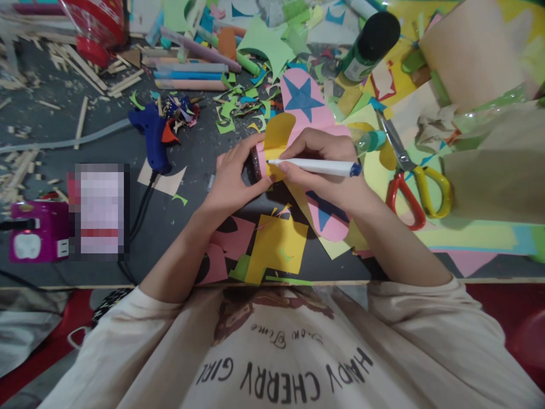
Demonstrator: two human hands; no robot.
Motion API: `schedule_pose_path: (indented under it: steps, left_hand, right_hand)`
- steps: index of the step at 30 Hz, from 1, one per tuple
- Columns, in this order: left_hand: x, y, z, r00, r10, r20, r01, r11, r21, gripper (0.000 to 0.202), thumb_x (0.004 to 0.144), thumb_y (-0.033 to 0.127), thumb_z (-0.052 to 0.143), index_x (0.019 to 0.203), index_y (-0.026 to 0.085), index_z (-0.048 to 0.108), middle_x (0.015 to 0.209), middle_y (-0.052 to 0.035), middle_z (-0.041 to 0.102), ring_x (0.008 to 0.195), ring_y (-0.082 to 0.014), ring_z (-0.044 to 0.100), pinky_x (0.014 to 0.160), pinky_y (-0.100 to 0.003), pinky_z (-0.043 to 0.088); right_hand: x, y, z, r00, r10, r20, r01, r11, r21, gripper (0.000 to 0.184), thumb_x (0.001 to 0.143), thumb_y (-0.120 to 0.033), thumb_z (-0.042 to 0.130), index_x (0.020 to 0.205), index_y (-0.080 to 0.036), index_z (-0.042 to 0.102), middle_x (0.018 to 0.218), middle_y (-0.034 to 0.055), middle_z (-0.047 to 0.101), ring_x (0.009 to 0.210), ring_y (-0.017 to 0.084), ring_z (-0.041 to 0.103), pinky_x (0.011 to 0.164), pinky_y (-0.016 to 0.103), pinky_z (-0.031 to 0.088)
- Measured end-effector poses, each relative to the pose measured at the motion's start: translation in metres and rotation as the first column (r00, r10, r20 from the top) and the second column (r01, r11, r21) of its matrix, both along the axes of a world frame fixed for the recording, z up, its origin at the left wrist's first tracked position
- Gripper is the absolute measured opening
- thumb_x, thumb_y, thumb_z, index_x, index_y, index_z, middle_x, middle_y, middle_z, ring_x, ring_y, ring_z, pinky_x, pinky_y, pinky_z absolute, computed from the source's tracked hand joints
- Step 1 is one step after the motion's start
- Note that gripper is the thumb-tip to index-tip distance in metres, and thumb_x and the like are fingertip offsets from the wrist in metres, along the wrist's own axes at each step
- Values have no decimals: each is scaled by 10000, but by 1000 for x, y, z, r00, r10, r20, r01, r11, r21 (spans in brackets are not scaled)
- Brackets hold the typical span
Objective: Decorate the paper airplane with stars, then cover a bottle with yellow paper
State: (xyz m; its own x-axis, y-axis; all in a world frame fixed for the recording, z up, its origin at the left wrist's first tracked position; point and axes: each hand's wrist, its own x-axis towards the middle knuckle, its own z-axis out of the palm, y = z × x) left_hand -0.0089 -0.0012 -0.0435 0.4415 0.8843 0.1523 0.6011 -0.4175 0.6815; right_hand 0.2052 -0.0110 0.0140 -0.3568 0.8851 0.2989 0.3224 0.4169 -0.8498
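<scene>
My right hand (319,165) grips a white marker (317,166) with a blue end, its tip resting at the yellow paper of a paper craft model (272,149). My left hand (238,176) holds that model from the left, thumb and fingers around its pink and dark end. Pink rounded wings spread from it, the upper one bearing a blue star (303,99). The lower wing with its blue star (326,213) is partly behind my right hand and wrist. What the model's core is made of is mostly hidden.
Scissors (404,165) with red and yellow handles lie to the right. A blue glue gun (152,133) rests at left near a purple power adapter (38,233). Markers (191,74), paper scraps (279,244) and a dark-capped glue bottle (370,45) crowd around.
</scene>
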Motion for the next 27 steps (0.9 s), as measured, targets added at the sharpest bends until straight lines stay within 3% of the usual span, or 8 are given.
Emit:
schedule_pose_path:
  steps: [12, 22, 27]
  left_hand:
    - [-2, 1, -1, 1000, -19, 11, 19, 1000, -7, 662, 916, 676, 542, 1466, 335, 404, 1524, -57, 546, 1409, -319, 523, 1162, -473, 404]
    - [-3, 2, 0, 1000, -21, 19, 21, 1000, -14, 701, 893, 705, 558, 1463, 323, 415, 1515, -72, 555, 1399, -323, 529, 1164, -472, 408]
    - [-3, 2, -1, 1000, -14, 18, 14, 1000, -17, 697, 893, 693, 568, 1470, 338, 404, 1525, -65, 542, 1404, -325, 523, 1175, -475, 392]
  right_hand:
    - [5, 0, 0, 998, -28, 51, 30, 998, -56, 200, 918, -388, 668, 803, -228, 635, 717, -5, 667, 672, 148, 623, 581, 274, 507]
    - [3, -1, 9, 989, -149, -15, 149, 989, -27, 249, 847, -281, 668, 649, -242, 522, 607, -21, 614, 547, 133, 524, 508, 299, 402]
    - [3, 0, 12, 982, -186, 26, 188, 981, -54, 278, 824, -267, 669, 619, -255, 482, 589, -15, 609, 542, 150, 512, 503, 324, 390]
